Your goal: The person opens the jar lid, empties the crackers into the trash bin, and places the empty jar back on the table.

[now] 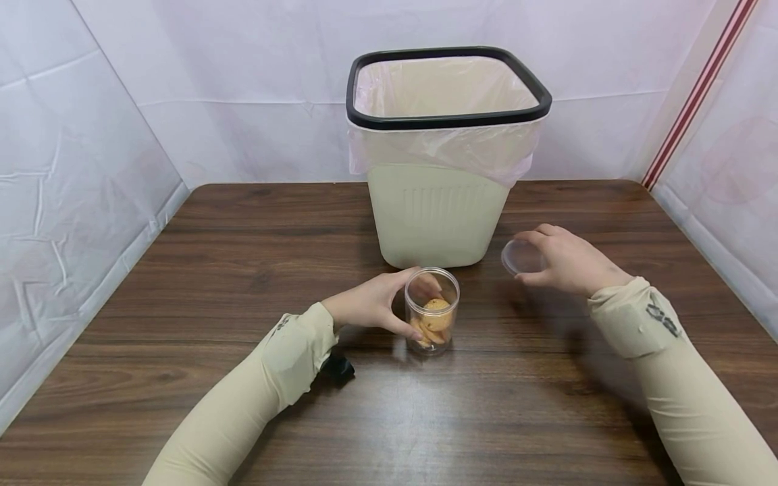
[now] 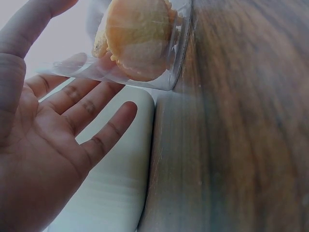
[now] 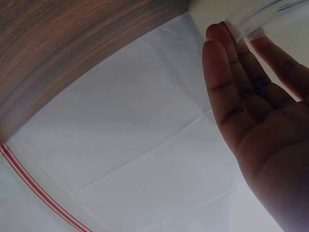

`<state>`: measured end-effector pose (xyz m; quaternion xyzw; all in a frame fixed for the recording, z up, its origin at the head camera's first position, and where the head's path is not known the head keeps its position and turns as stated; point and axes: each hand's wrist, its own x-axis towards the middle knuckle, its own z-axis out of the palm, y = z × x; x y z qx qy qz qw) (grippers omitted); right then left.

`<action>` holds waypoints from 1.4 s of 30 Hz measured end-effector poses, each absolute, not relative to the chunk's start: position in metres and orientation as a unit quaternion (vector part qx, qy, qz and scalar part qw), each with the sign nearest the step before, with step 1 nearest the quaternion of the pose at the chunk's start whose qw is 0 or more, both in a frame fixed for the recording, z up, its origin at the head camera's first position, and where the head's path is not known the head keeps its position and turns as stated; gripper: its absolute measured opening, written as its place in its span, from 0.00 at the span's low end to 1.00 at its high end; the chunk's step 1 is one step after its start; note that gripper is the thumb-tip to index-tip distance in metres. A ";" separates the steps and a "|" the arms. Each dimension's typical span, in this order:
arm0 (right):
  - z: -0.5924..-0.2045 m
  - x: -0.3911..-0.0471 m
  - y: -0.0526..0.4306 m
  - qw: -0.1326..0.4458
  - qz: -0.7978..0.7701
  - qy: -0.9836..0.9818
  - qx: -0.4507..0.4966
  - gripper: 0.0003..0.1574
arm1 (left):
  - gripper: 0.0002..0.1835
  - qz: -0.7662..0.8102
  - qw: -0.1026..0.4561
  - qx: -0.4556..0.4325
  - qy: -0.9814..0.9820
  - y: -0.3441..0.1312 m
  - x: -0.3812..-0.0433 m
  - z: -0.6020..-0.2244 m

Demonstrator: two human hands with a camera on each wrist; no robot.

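A clear plastic jar (image 1: pixel 433 312) stands upright on the table with several round golden cookies (image 1: pixel 435 318) inside. My left hand (image 1: pixel 379 304) holds it from the left, thumb at the front and fingers behind. The left wrist view has the cookies (image 2: pixel 140 38) large through the jar wall, above the spread fingers of the left hand (image 2: pixel 63 116). Off to the jar's right, above the tabletop, my right hand (image 1: pixel 568 262) pinches a clear round lid (image 1: pixel 521 259) by its edge. Part of that lid (image 3: pixel 270 19) shows at the fingertips in the right wrist view.
A pale green trash bin (image 1: pixel 437 209) with a black rim and a pinkish liner stands just behind the jar. Beside the left wrist lies a small black object (image 1: pixel 338 369). White sheeting (image 1: pixel 255 121) surrounds the dark wooden table (image 1: pixel 243 250).
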<state>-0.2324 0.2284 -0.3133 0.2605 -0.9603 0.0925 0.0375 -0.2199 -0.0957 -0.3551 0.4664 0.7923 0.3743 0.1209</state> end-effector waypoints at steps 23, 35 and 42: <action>-0.318 -0.238 0.236 0.008 0.083 -0.971 0.224 0.40 | 0.37 0.370 0.122 0.457 0.799 -0.096 -0.220 -0.355; -0.323 -0.243 0.242 -0.008 0.076 -0.976 0.203 0.41 | 0.36 0.371 0.127 0.463 0.795 -0.096 -0.220 -0.355; -0.326 -0.246 0.245 -0.014 0.071 -0.978 0.197 0.41 | 0.36 0.371 0.138 0.454 0.798 -0.096 -0.218 -0.354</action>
